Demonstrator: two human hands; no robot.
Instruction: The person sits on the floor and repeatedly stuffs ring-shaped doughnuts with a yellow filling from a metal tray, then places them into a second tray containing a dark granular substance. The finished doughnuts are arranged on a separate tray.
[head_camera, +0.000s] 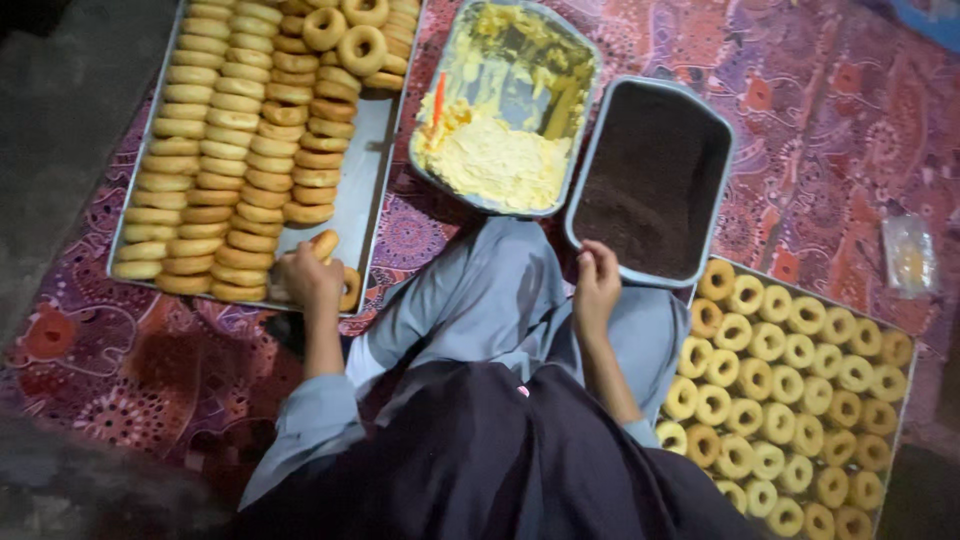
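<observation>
Plain doughnut (325, 244) gripped by left hand (310, 280) at near edge of left tray (370, 170); judged light, soft, crumbly — best held by outer rim. Right hand (597, 280) fingers curled at near edge of dark-crumb tub (650, 180); contents can't be told.

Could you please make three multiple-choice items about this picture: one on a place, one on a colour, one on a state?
1. Where does the tray of plain doughnuts lie?
A. On the person's left
B. On the person's right
C. On the person's lap

2. What colour is the cream in the oval tray?
A. Pink
B. Pale yellow
C. Green

3. What is the left hand doing?
A. Lying flat on the mat
B. Stirring the cream
C. Gripping a doughnut

Key:
1 A: it lies beside the left hand.
2 B: the mass at the oval tray's near end is pale yellow.
3 C: its fingers close on a doughnut at the tray's near corner.
</observation>
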